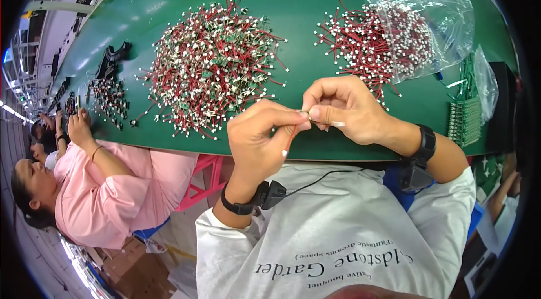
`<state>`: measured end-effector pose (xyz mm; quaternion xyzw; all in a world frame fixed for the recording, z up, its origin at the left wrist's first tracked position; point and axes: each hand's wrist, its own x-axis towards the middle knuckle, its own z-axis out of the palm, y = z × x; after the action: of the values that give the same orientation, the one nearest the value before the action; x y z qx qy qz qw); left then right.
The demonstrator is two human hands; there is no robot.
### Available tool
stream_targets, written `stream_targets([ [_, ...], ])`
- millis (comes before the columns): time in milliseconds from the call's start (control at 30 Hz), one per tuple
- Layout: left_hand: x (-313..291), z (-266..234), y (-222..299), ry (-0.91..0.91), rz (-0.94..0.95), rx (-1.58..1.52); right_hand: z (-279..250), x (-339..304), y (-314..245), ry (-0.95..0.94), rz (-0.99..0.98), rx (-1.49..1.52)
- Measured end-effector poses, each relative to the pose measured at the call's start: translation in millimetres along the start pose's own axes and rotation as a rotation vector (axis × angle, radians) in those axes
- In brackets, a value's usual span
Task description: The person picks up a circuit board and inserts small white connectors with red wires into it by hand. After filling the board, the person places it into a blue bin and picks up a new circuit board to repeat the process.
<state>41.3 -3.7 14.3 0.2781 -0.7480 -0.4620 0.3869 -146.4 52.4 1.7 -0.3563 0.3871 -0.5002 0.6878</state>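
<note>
My left hand point(256, 137) and my right hand point(354, 110) meet fingertip to fingertip above the near edge of the green table. A short red wire lead point(291, 140) with a white connector at its lower end hangs from the left fingers, which are pinched closed on it. The right thumb and fingers pinch at the same spot; the small part between them is mostly hidden. Beyond my left hand lies a large heap of red wire leads with white connectors and small green boards point(208, 68). A second heap of red wire leads point(363, 40) lies past my right hand.
A clear plastic bag point(453, 23) partly covers the right heap. Green circuit board panels point(465, 119) stand at the table's right end, beside a dark box point(500, 110). At left, a person in pink point(107, 197) works by small dark parts point(110, 99).
</note>
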Motion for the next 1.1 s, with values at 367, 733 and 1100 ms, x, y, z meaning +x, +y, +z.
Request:
stream_targets([
  [367, 8.3, -85.9, 1.4, 0.609, -0.198, 0.269, 32.1, 97.1, -14.4, 0.101, -0.595, -0.506],
  [733, 7.9, -104.4, 19.6, 0.520, 0.044, 1.038, -44.3, -10.5, -85.7, 0.359, -0.776, -1.309],
  [1100, 40.4, 67.1, 85.2, -0.525, 0.328, 0.349, -146.2, -277.8, -118.9, 1.020, 0.010, -1.704],
])
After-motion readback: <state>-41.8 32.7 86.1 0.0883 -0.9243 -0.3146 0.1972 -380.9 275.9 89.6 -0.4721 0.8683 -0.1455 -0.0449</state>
